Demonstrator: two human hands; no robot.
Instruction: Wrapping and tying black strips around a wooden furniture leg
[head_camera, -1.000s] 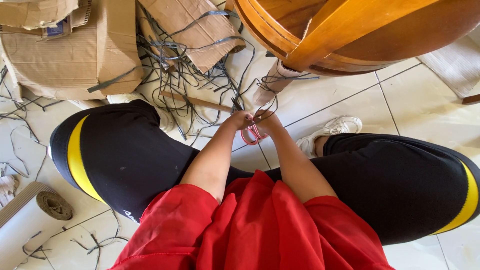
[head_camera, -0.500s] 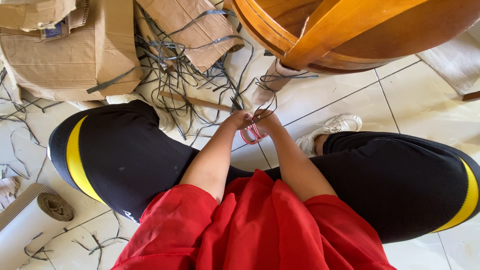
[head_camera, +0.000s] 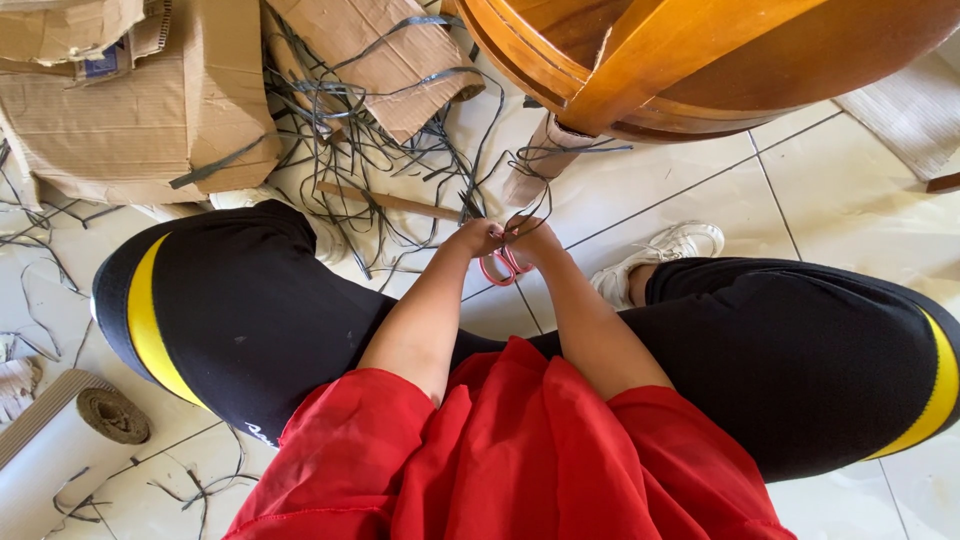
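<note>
Cardboard first: flattened brown boxes (head_camera: 130, 110) lie heaped beyond the black-clad left knee (head_camera: 215, 300), none of them holding anything I can see, and one carries a small blue label (head_camera: 100, 62) up near the far corner of the heap. Another torn cardboard sheet (head_camera: 375, 50) sits just to the side of that pile, closer to the wooden table (head_camera: 640, 60). Dark strapping bands (head_camera: 400, 160) are tangled all over the tiles between the boxes and the table, one strip looped across the big box. A thin wooden stick (head_camera: 385, 202) lies among them, just beyond the hands. Now the hands: left hand (head_camera: 478, 238) and right hand (head_camera: 535, 240) are pressed together just short of the table's wrapped foot (head_camera: 545, 160). The right hand is closed around the red scissors (head_camera: 503, 265), whose loops hang below the fingers; the left is pinched shut on a dark strand right at the blades, though what exactly it grips is too small to tell. The scissors sit between both knees, over the tiled floor (head_camera: 800, 190). A white shoe (head_camera: 665, 255) rests just beside the right leg, near the table. A roll of corrugated cardboard (head_camera: 70, 440) lies on the near side of the left knee, with loose band scraps (head_camera: 190, 490) about it
</note>
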